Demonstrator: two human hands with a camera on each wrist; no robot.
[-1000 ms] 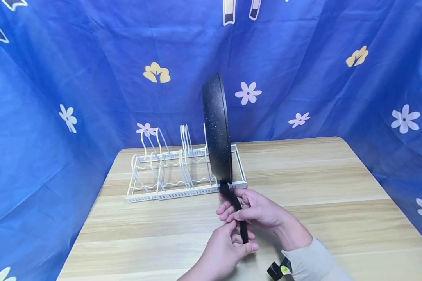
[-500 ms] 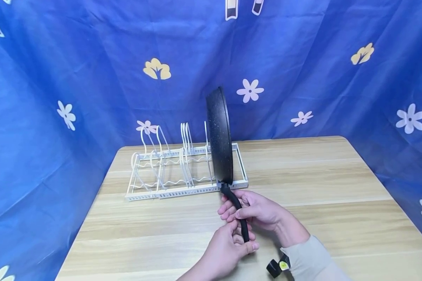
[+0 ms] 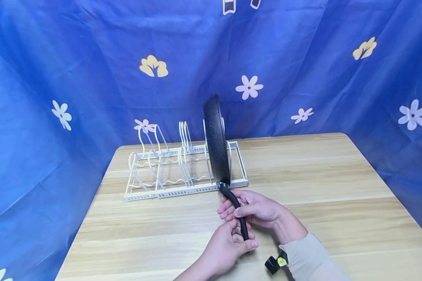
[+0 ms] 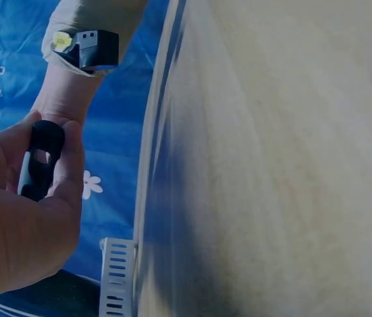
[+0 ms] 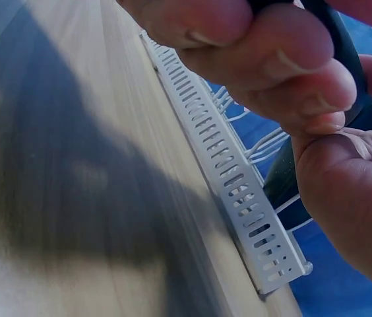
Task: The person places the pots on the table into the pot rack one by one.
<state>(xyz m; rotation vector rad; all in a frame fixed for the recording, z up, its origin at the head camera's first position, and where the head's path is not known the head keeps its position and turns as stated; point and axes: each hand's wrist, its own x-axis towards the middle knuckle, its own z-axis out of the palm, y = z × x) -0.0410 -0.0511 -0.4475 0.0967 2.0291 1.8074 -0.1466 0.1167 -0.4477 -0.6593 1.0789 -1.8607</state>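
Observation:
A black speckled frying pan [image 3: 217,142] stands on edge among the wire dividers at the right end of a white rack [image 3: 193,191], its handle [image 3: 244,231] toward me. My left hand [image 3: 223,248] pinches the end of that handle between thumb and fingers. Just ahead of it, my right hand [image 3: 261,210] grips the handle's middle, thumb on top and fingers beneath. The left wrist view shows the handle's looped tip [image 4: 46,148] between thumb and finger. Behind the fingers in the right wrist view, part of the pan [image 5: 281,175] shows past the rack's slotted rail [image 5: 216,142].
More wire dividers [image 3: 184,166] rise from the rack's middle and left. Underneath is a wood-grain table [image 3: 323,187], with a blue flowered cloth [image 3: 190,50] hanging behind and at the sides. A small black camera [image 3: 272,265] sits at the right wrist by the sleeve.
Both hands have kept their hold on the handle while the pan's body has come down into the rack. Wire dividers now show on its right side too.

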